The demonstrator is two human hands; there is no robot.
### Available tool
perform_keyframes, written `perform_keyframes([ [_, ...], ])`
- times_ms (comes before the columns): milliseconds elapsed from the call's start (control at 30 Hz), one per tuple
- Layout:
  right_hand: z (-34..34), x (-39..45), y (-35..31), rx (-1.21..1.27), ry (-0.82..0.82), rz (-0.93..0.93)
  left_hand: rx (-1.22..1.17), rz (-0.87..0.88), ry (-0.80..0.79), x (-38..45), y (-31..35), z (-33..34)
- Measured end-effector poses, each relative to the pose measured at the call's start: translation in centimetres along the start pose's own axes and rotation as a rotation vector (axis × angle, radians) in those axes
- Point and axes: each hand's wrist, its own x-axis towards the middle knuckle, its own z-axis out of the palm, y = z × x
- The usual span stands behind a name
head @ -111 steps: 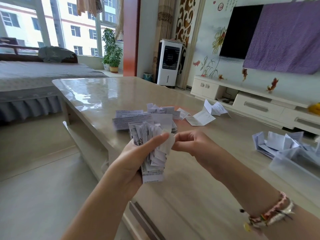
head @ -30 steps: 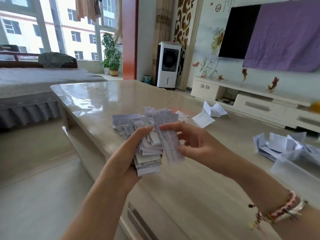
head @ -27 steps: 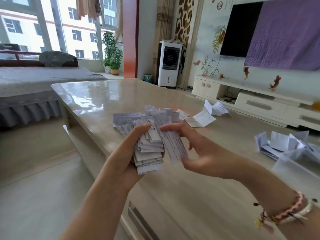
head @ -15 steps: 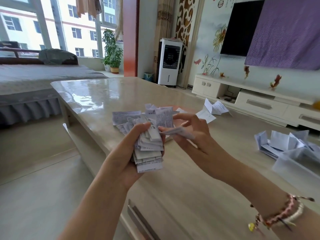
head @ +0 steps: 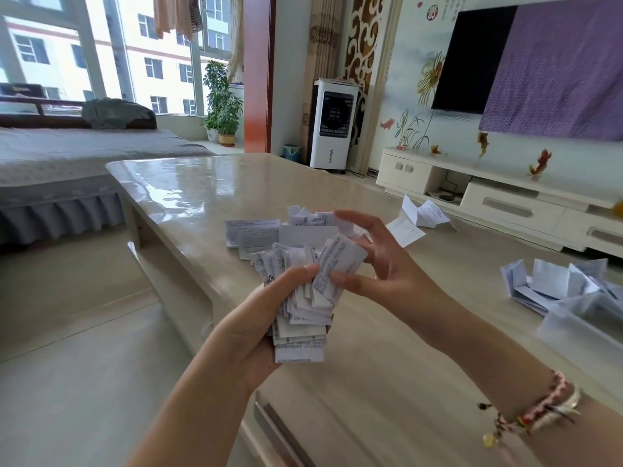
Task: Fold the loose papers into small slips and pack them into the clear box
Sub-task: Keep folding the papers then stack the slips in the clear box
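Observation:
My left hand (head: 249, 326) grips a thick fanned stack of folded paper slips (head: 300, 318) above the near part of the table. My right hand (head: 381, 264) pinches one folded slip (head: 338, 264) between thumb and fingers and holds it against the top of that stack. Behind the hands lies a pile of folded papers (head: 269, 232) on the table. The clear box (head: 586, 326) sits at the right edge of the view, with more folded papers (head: 553, 284) in and beside it.
The glossy beige table (head: 188, 193) runs away to a rounded far corner, its left edge dropping to the floor. Loose unfolded sheets (head: 418, 219) lie further back on the right. A bed stands at the left, a TV cabinet at the right.
My right hand has folded its single slip shorter and brought it back against the stack in my left hand. The left hand has stayed in place.

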Motion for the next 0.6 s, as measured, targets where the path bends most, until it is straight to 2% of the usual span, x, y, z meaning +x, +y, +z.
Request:
perform_keyframes([
  [133,0.6,1.2,-0.6,-0.234,0.04,-0.092,-0.032,0.025,-0.073,-0.3,0.3,-0.5],
  [300,2.6,2.4,0.0,-0.256,0.093,-0.148,-0.134,0.017,-0.012,-0.6,0.6,-1.3],
  [433,4.1,3.1,0.1,-0.347,0.099,-0.175,-0.121,0.028,0.056,-0.8,1.1,-2.2],
  [600,4.0,5.7,0.0,-0.3,0.135,-0.052,-0.181,0.063,0.173,-1.0,2.0,-4.1],
])
